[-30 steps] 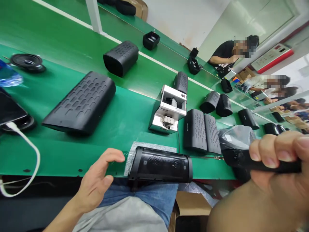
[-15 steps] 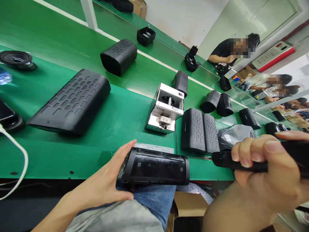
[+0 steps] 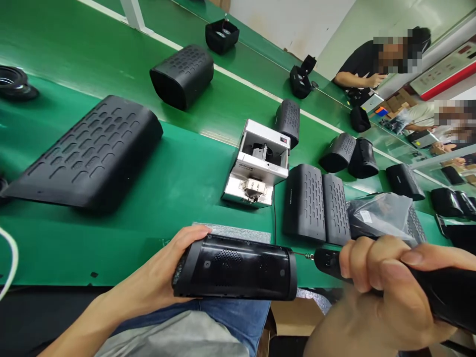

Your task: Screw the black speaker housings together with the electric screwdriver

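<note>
A black speaker housing (image 3: 241,275) lies on its side at the table's front edge, its glossy perforated panel facing me. My left hand (image 3: 159,270) is closed round its left end, fingers over the top and the thumb hidden below. In my right hand (image 3: 397,285) is a black electric screwdriver (image 3: 327,262), held level. The screwdriver's thin bit points left and meets the upper right end of the housing; whether a screw is at the tip is too small to tell. A silvery padded sheet (image 3: 238,231) shows behind the housing.
Behind the housing stands a white screw feeder (image 3: 256,163). Black textured covers stand right of it (image 3: 307,201), beside a plastic bag (image 3: 383,215); a large cover (image 3: 89,148) lies left. A white cable (image 3: 9,258) hangs at far left. A co-worker (image 3: 368,64) sits across the line.
My right hand has brought the screwdriver left, so its bit meets the housing's right end. My left hand has closed further round the left end. The view has shifted slightly.
</note>
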The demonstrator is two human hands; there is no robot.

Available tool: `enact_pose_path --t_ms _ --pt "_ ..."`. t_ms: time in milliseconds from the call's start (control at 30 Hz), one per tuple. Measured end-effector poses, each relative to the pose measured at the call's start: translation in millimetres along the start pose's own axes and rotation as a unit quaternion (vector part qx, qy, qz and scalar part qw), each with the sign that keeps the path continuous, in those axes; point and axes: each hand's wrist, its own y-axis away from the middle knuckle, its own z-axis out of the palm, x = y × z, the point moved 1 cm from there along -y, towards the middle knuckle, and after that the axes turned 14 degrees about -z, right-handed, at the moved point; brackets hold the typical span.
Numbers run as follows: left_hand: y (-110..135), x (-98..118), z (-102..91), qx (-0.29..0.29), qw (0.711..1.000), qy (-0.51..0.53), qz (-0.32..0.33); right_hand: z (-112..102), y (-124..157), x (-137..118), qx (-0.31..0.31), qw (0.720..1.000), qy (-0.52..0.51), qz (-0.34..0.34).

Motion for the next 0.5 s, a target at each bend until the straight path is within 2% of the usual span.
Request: enact_pose_path --t_ms 167,367,500 --pt "-2.3 6.4 -3.0 -0.004 1.000 0.002 -0.003 -5.1 -2.0 5.4 -0.041 0.998 -0.035 -0.018" --pt "-4.5 11.9 -1.7 -0.017 1.000 -0.001 -0.010 -1.0 -1.1 -0.3 -0.001 1.000 -0.012 0.009" --pt "-3.8 7.9 2.8 -0.020 1.000 -0.010 0.000 0.4 -1.0 4.5 -0.047 0.997 -0.059 0.007"
